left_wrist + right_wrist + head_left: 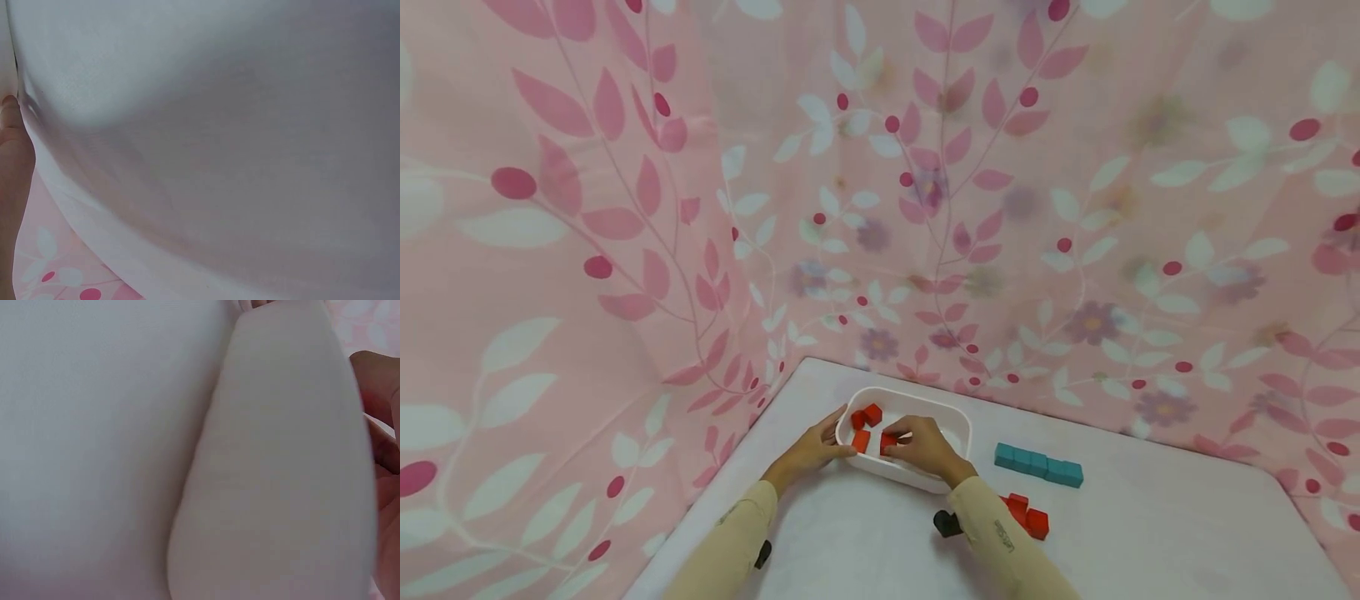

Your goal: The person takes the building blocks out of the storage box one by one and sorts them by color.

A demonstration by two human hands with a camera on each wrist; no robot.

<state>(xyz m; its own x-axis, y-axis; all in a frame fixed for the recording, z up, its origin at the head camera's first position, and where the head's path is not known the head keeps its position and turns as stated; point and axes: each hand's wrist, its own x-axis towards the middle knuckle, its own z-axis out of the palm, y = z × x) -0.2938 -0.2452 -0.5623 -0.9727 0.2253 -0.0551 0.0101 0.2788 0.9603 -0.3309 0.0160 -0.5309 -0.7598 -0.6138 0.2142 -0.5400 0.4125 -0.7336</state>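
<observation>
1. Now the right hand (pixel 928 447) reaches into the white bin (pixel 957 417), its fingers pinched on a red cube (pixel 887 442).
2. Left hand (pixel 812 450) rests against the bin's left wall, fingers straight, holding nothing.
3. Three more red cubes (pixel 865 417) lie inside the bin.
4. Teal blocks (pixel 1038 464) sit in a row right of the bin; red blocks (pixel 1028 515) lie by the right sleeve.

Both arms reach up from the bottom of the head view, sleeves cream, converging just below centre. The left hand (pixel 811 451) lies low, fingers stretched forward and fairly straight, thumb angled right. The right hand (pixel 924 446) arches beside it, knuckles up, fingers curled down with tips pinched together. The two hands sit close, thumbs nearly meeting.
</observation>
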